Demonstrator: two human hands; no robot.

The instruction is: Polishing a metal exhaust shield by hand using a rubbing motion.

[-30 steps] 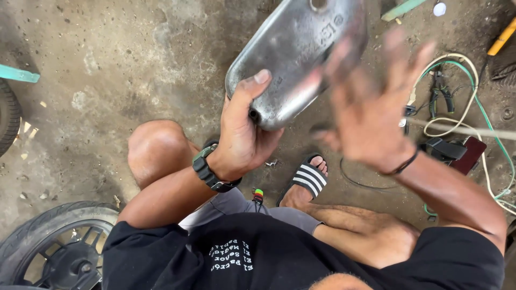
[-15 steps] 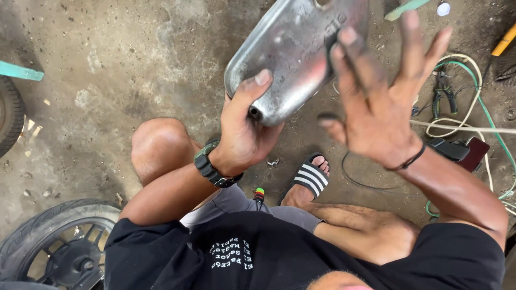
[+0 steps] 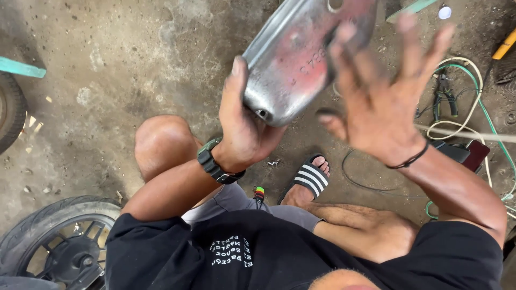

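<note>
Head view. One dented metal tank shell (image 3: 301, 59), silver with worn red patches, held up in the air over the concrete floor (image 3: 118, 70), above my knees. My left hand (image 3: 244, 129) grips its lower rim, thumb up along the side, fingers clenched underneath. My right hand (image 3: 381, 107) is open, fingers spread and blurred, palm facing the shell's right flank; I cannot tell whether it touches the metal.

Count: one black wristwatch (image 3: 214, 164) on the left wrist, one thin black band (image 3: 411, 159) on the right. One striped sandal (image 3: 310, 177) on my foot below the shell. One spoked wheel (image 3: 59, 244) at lower left, part of one other tyre (image 3: 9, 110) at the left edge. One pair of pliers (image 3: 443, 96) among looped white and green cables (image 3: 478, 102) at right.

Open floor lies to the left of the shell; the right side is crowded with cables and tools.
</note>
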